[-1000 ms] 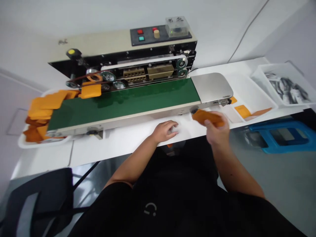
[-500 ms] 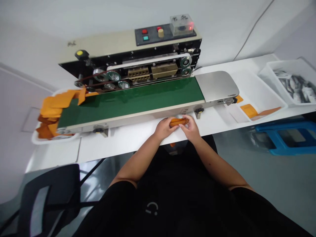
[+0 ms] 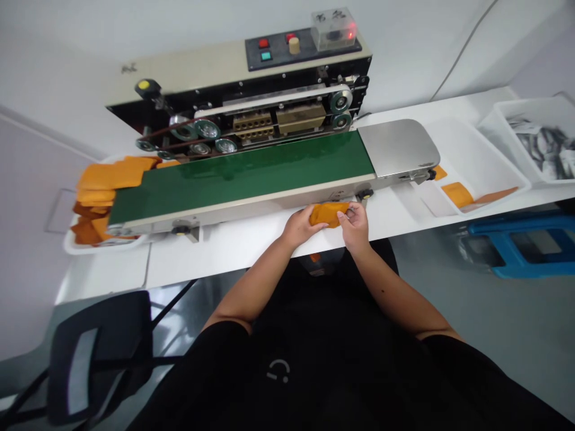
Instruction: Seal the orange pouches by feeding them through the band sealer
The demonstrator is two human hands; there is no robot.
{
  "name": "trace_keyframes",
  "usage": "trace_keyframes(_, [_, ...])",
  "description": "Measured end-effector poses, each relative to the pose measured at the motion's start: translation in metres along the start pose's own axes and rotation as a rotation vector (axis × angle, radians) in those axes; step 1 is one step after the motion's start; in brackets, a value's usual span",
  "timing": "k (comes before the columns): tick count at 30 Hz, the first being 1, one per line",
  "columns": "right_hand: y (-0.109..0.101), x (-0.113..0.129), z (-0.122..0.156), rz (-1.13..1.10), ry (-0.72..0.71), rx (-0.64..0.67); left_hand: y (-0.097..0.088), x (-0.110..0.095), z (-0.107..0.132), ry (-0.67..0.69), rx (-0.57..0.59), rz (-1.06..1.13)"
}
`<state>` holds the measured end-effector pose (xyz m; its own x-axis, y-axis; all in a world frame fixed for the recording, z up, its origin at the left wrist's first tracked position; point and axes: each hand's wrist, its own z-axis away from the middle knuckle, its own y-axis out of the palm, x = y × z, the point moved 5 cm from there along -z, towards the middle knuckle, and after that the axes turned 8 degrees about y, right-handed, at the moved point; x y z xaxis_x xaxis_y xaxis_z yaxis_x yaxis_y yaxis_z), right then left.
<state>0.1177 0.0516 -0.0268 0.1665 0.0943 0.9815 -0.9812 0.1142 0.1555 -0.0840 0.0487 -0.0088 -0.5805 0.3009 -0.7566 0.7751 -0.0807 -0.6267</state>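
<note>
An orange pouch is held between my two hands, just in front of the conveyor's near side. My left hand grips its left end, thumb along the lower edge. At the right end my right hand pinches the pouch near its upper corner. The pouch's broad face is turned up towards me; its contents are hidden. Behind it runs the green conveyor belt of a band sealing machine, with a metal plate at the belt's right end.
Orange pouches are heaped in a white bin at the belt's left end. On the right, one white bin has a few orange pouches, another silvery packets. A black chair and blue stool stand by the table.
The pouch has turned from edge-on to showing its broad face. My right hand has shifted slightly to the right along it. A pouch on the belt's left end has dropped onto the heap.
</note>
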Motion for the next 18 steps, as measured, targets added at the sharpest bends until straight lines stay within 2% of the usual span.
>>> trace_keyframes(5, [-0.007,0.009,0.003,0.015,-0.097,-0.049,-0.001,-0.003,-0.002,-0.025,0.014,-0.009])
trace_keyframes(8, [-0.012,0.022,0.013,0.004,-0.191,-0.068,-0.001,-0.005,-0.002,-0.034,0.013,0.006])
trace_keyframes(10, [-0.018,0.032,0.021,-0.068,-0.206,-0.116,-0.002,-0.007,-0.003,-0.033,0.009,0.024])
trace_keyframes(15, [-0.031,0.058,0.031,-0.335,-0.005,-0.229,-0.003,-0.008,-0.003,-0.001,-0.012,0.050])
trace_keyframes(18, [-0.029,0.075,0.032,-0.380,0.159,-0.160,-0.003,-0.008,-0.004,0.017,-0.008,0.059])
